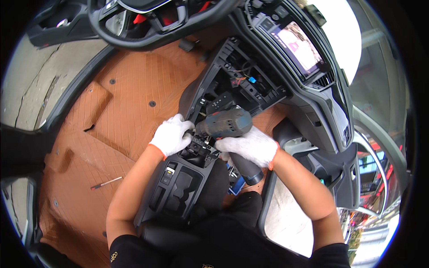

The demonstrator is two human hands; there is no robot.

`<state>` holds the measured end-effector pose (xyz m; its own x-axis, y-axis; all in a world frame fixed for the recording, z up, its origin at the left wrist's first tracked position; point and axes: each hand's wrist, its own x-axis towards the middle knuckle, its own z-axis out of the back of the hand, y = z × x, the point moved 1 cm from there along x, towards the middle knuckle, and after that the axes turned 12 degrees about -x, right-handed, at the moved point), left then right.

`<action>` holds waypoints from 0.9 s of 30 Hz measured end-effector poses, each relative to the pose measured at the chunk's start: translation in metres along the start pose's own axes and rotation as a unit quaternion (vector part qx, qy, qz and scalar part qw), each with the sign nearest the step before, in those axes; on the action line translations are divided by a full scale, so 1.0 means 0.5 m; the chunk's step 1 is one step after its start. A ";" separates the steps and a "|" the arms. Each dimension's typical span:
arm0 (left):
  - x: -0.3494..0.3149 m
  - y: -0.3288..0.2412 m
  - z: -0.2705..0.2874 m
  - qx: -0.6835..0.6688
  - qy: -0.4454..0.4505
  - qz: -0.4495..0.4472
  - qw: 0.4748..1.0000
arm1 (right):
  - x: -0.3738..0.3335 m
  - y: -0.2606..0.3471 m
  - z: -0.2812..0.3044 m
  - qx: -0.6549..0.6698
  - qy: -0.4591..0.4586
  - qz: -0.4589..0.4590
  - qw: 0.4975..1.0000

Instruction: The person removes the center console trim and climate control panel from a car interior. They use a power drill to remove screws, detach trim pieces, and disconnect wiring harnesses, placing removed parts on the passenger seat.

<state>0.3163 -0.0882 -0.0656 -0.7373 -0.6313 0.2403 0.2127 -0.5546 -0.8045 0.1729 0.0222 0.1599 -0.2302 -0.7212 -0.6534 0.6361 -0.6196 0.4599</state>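
My right hand (250, 147), in a white glove with an orange cuff, is wrapped round the grip of a blue and black cordless drill (228, 123). The drill lies over the opened centre console (196, 152), its nose pointing left. Beside that nose is my left hand (172, 136), gloved the same way, with its fingers curled together at the console's left edge. Whether those fingers pinch a small part is hidden. Below them sits the console's cup holder section (181, 190). Ahead, the stripped dashboard bay shows loose wires and a blue connector (252, 80).
A steering wheel (165, 38) arches across the upper left. Brown quilted mats (129, 98) cover the floor, with a screwdriver (106, 183) lying on them. A lit screen (298, 47) stands at the upper right. Near my legs is a blue box (237, 185). The right door (333, 172) stands open.
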 end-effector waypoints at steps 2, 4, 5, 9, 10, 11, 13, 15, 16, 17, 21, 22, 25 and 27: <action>-0.004 0.000 -0.007 -0.012 -0.026 -0.013 1.000 | 0.008 -0.002 -0.011 0.057 0.006 -0.023 0.998; -0.011 -0.001 -0.027 -0.014 -0.069 -0.038 0.997 | 0.014 0.004 -0.008 0.046 -0.005 -0.003 0.999; -0.013 0.013 -0.030 -0.011 -0.080 -0.026 0.996 | 0.029 0.013 -0.007 0.029 0.002 0.017 0.999; -0.003 0.016 -0.056 -0.013 -0.092 -0.006 0.996 | 0.050 0.017 -0.002 -0.058 -0.031 -0.026 0.998; -0.001 0.014 -0.056 0.001 -0.086 -0.004 0.996 | 0.053 0.019 0.002 -0.086 -0.048 -0.017 0.995; -0.001 0.013 -0.055 0.016 -0.082 0.001 0.997 | 0.059 0.023 0.004 -0.116 -0.062 -0.008 0.991; 0.004 0.007 -0.057 0.006 -0.082 -0.011 0.997 | 0.053 0.029 0.013 -0.092 -0.055 -0.021 0.994; 0.002 0.005 -0.054 0.010 -0.074 -0.006 0.997 | 0.056 0.033 0.017 -0.107 -0.072 0.003 0.992; 0.005 0.007 -0.057 0.006 -0.070 -0.005 0.997 | 0.055 0.037 0.022 -0.139 -0.073 -0.010 0.987; 0.003 0.010 -0.053 0.004 -0.071 -0.006 0.997 | 0.053 0.054 0.021 -0.173 -0.069 -0.018 0.982; 0.009 0.005 -0.046 0.019 -0.069 -0.009 0.997 | 0.078 0.041 0.043 -0.166 -0.046 -0.049 0.984; 0.008 0.007 -0.050 0.029 -0.066 -0.010 0.997 | 0.079 0.032 0.044 -0.198 -0.075 -0.010 0.977; 0.011 0.009 -0.051 0.037 -0.063 -0.007 0.997 | 0.060 0.029 0.039 -0.128 -0.052 -0.010 0.990; 0.008 0.014 -0.049 0.042 -0.056 -0.001 0.998 | 0.063 0.046 0.040 -0.192 -0.037 -0.015 0.981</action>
<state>0.2991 -0.0815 -0.0838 -0.6623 -0.6848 0.3041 0.2682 -0.5956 -0.7572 0.1654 -0.0209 0.1618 -0.2967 -0.7344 -0.6104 0.8552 -0.4887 0.1724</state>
